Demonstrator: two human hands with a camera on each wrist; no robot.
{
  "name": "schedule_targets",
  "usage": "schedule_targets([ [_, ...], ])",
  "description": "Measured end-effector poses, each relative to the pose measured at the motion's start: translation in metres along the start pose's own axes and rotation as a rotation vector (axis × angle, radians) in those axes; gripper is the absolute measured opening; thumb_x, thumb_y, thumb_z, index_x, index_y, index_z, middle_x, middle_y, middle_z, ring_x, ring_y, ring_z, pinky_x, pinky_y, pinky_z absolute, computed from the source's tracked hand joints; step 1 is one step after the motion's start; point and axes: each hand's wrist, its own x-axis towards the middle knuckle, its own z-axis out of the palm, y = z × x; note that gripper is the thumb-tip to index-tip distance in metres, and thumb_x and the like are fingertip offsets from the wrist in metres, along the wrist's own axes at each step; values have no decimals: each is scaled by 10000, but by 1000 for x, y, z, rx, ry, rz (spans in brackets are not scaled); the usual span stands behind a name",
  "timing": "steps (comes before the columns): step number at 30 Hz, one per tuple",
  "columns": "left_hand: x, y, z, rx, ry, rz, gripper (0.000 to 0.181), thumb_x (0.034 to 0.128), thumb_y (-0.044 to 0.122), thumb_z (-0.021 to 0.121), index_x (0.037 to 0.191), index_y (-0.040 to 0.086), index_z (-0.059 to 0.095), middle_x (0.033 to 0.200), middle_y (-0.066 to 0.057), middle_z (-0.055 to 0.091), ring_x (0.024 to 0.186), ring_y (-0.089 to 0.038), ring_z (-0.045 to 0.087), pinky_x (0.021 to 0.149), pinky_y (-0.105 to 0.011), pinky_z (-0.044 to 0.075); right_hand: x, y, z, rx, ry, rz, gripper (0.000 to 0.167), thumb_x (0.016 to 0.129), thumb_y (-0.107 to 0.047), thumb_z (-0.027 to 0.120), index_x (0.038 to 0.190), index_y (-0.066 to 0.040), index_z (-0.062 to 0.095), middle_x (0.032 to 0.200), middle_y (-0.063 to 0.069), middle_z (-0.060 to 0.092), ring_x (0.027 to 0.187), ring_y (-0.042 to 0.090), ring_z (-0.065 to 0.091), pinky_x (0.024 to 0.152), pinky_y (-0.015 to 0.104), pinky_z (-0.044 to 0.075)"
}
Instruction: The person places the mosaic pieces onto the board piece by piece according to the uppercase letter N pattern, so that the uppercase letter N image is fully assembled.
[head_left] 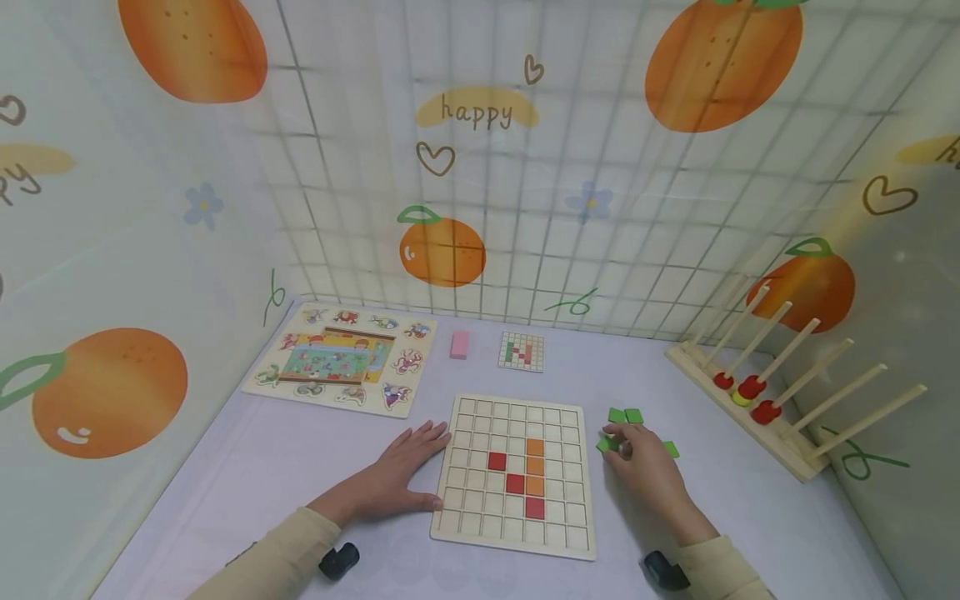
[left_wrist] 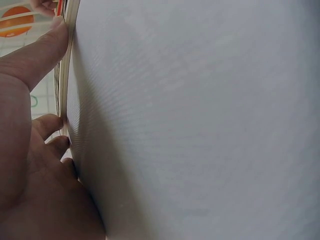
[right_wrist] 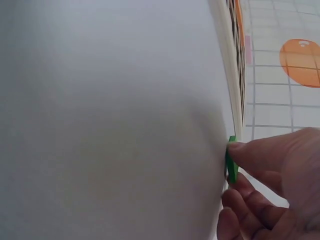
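A wooden grid board point(head_left: 514, 544) lies flat in front of me in the head view. Three red tiles point(head_left: 515, 483) run diagonally across its cells, and an orange column point(head_left: 535, 463) stands beside them. My left hand point(head_left: 393, 477) rests by the board's left side, fingers spread, with the thumb and fingertips touching the edge. Right of the board, my right hand point(head_left: 647, 473) pinches a green tile point(right_wrist: 232, 162) between thumb and finger, low over the table. More green tiles point(head_left: 634, 415) lie around this hand, one point(head_left: 671, 450) at its right; others may be hidden beneath it.
A small pattern card point(head_left: 522, 352) and a pink block point(head_left: 460, 344) lie behind the board. At back left is a picture puzzle board point(head_left: 401, 348). A wooden peg stand point(head_left: 780, 442) with red and yellow beads is at the right. Patterned curtains surround the table.
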Motion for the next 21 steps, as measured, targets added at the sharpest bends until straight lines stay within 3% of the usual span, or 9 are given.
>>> schedule_targets([
  [8,-1,0,0,-3,6,16,985,856,599,727,1622,169,281,1704,25,161,1573,-216,54,1284,-468,30,1,1,0,2,0,13,369,855,-84,800,1200,-22,684,1043,98,667,907,227,633,761,413,593],
  [16,0,0,-1,-10,10,26,981,858,600,724,1617,152,292,1701,5,176,1573,-239,63,1282,-492,35,1,0,-3,-11,-32,-2,281,869,-116,795,1121,-120,669,859,31,671,728,161,580,595,311,498],
  [21,0,1,-1,-13,8,19,986,856,604,724,1618,155,289,1701,10,176,1573,-236,62,1282,-489,35,-1,0,-3,-5,-42,14,268,890,-126,775,1129,-152,655,840,32,689,707,152,591,582,303,505],
])
